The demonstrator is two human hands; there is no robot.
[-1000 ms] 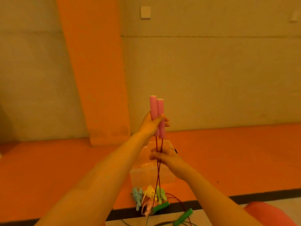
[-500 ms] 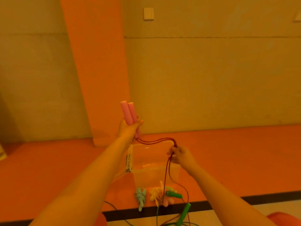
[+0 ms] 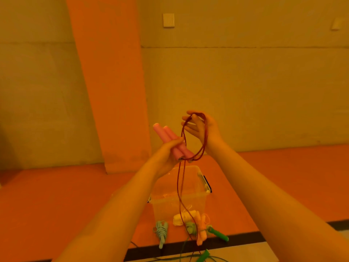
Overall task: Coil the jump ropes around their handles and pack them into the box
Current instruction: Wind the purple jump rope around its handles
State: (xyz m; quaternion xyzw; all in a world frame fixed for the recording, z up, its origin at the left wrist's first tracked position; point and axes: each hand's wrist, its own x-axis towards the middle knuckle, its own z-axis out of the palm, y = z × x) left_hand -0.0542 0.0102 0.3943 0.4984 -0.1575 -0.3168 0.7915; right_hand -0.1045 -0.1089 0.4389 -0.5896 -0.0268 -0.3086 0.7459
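My left hand [image 3: 167,155] grips two pink handles [image 3: 171,141] held together, tilted up to the left. Their dark red rope [image 3: 200,142] loops from the handles' lower end up over my right hand [image 3: 201,129], whose fingers are spread with the rope draped across them. The rest of the rope [image 3: 180,186] hangs down toward the floor. Below stands a clear plastic box [image 3: 196,200], open at the top.
On the orange floor in front of the box lie a coiled blue rope [image 3: 161,230], a yellow one [image 3: 182,219], a peach one [image 3: 201,230] and loose green handles [image 3: 218,234] with green cord. An orange pillar [image 3: 109,91] and a wall stand behind.
My right hand has risen from below the handles to above and right of them, carrying a loop of rope up. My left hand has tilted the handles further left and lowered them.
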